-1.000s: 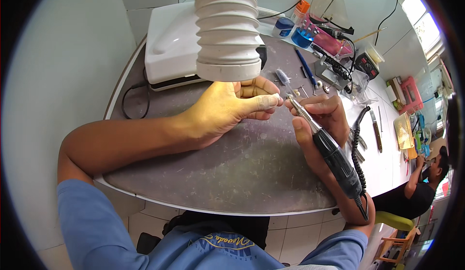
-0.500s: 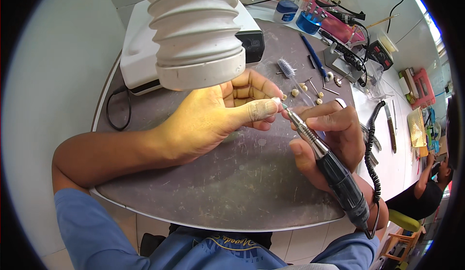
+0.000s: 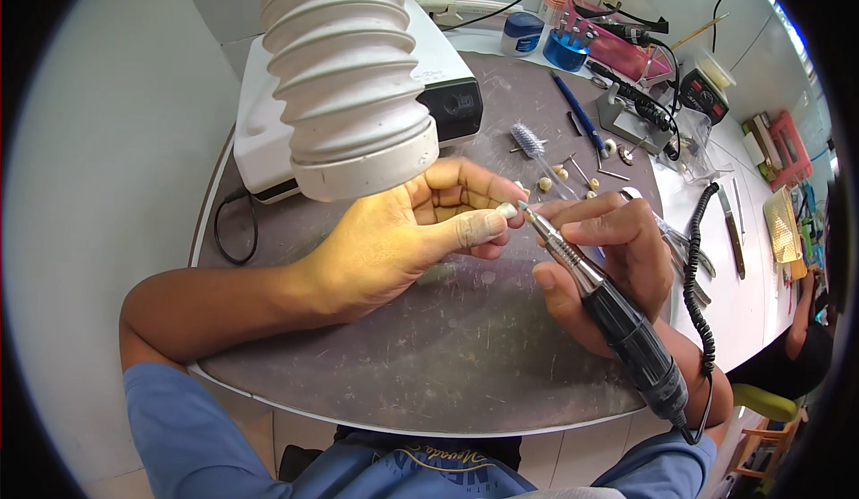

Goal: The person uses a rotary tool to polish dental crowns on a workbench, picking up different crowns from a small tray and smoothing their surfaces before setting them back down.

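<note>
Between the thumb and fingertips of my left hand (image 3: 380, 239) is a small white dental crown (image 3: 507, 210), partly hidden by the fingers. My right hand (image 3: 626, 244) is wrapped round a black and silver rotary handpiece (image 3: 626, 329), held slanting like a pen. Its small greenish tip (image 3: 523, 204) points at the crown and lies very close to it; I cannot tell whether they touch. Several more crowns (image 3: 545, 184) lie on the grey mat (image 3: 394, 365) just beyond my hands, beside a clear-handled brush (image 3: 528, 139).
A ribbed white hose (image 3: 344, 78) hangs over my left hand, before a white box-shaped machine (image 3: 447, 60). At right are a blue pen (image 3: 577, 110), a coiled cord (image 3: 693, 284), pliers (image 3: 689, 248) and a knife (image 3: 732, 230). Another person (image 3: 787, 356) sits at far right.
The whole view has shifted slightly. The crown shows more clearly at my left fingertips, tilted a little differently. Both hands keep their grips, and the handpiece tip stays close to the crown.
</note>
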`<state>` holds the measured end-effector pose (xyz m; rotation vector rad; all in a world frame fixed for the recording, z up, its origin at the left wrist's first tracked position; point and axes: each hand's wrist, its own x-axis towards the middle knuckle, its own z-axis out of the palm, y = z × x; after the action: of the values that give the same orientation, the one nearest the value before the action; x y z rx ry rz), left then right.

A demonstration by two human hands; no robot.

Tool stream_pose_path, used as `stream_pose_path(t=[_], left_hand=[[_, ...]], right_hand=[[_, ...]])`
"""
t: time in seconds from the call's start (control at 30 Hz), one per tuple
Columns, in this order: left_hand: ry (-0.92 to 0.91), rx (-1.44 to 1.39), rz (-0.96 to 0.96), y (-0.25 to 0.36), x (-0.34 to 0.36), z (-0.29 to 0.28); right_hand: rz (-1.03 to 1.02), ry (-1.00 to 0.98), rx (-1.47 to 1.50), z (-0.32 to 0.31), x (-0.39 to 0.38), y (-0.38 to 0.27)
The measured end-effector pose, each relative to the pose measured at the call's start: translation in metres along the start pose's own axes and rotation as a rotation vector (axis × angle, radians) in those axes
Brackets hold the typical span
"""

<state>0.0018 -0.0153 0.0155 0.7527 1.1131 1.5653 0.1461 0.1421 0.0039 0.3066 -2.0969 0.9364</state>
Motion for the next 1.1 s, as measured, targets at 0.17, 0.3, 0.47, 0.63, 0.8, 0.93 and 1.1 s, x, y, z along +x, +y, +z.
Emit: stream_pose_path(t=[0.17, 0.3, 0.47, 0.63, 0.8, 0.93, 1.1], left_hand=[[0.003, -0.004, 0.008, -0.0003, -0.0014, -0.0013], [-0.008, -0.006, 0.02, -0.0014, -0.0039, -0.0017], [-0.015, -0.029, 0.021, -0.005, -0.0013, -0.0035], [-0.009, -0.012, 0.032, 0.0003, -0.0002, -0.0015], [-0.028, -0.031, 0.017, -0.0021, -0.0003, -0.0044], [-0.043, -0.025, 0.023, -0.0033, -0.0003, -0.0041], [-0.046, 0.002, 0.043, -0.0019, -0.0024, -0.0042]], right_hand=[[0.014, 0.018, -0.024, 0.0005, -0.0007, -0.0008], [0.019, 0.038, -0.018, 0.0019, -0.0013, 0.0], [0.02, 0.022, -0.034, -0.0019, -0.0016, -0.0005], [0.055, -0.141, -0.038, -0.0069, 0.0011, -0.0032], [0.033, -0.169, -0.056, -0.0075, 0.0018, -0.0041], [0.028, 0.009, 0.027, 0.0005, 0.0002, 0.0001], [0.02, -0.011, 0.0, 0.0, 0.0001, -0.0008]])
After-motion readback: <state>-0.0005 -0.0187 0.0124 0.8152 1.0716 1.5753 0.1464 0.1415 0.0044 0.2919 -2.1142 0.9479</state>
